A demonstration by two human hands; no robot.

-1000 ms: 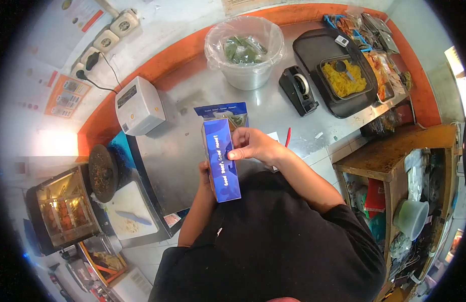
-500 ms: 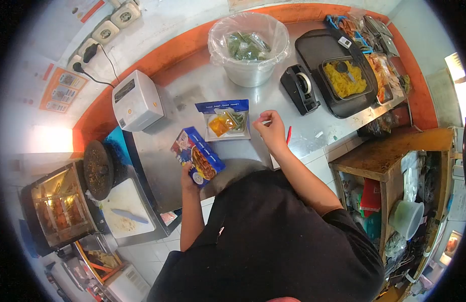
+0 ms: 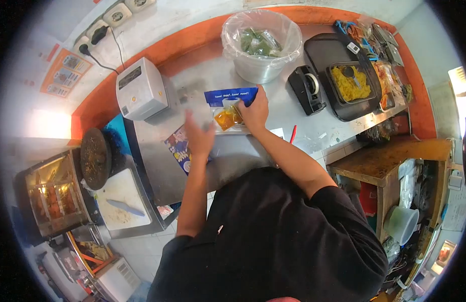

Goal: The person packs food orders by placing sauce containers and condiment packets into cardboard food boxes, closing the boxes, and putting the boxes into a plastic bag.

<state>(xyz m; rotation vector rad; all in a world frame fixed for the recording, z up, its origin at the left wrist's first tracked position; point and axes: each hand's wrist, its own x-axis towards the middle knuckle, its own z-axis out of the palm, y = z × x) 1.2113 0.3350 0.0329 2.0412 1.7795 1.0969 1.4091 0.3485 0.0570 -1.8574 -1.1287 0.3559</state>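
My left hand (image 3: pixel 199 138) is blurred by motion, its thumb and fingers apart and nothing visible between them. Below it a blue printed food box (image 3: pixel 178 153) lies on the steel counter, partly covered by that hand and forearm. My right hand (image 3: pixel 255 111) grips the right side of an open food box (image 3: pixel 238 129), thumb over the edge. The lid of this box is blue with white lettering and stands up at the back. Inside sits a small clear bag of orange-yellow sauce (image 3: pixel 226 120); the remaining contents are mostly behind my fingers.
A white label printer (image 3: pixel 139 90) stands left, a lined bucket (image 3: pixel 263 48) with green packets at the back. To the right are a tape dispenser (image 3: pixel 307 89) and a tray of yellow food (image 3: pixel 351 83). A red pen (image 3: pixel 293 134) lies near the counter's front edge.
My left hand has let go of the printed box and moved up beside the open box. My right hand has moved left and taken hold of the open box's right side.
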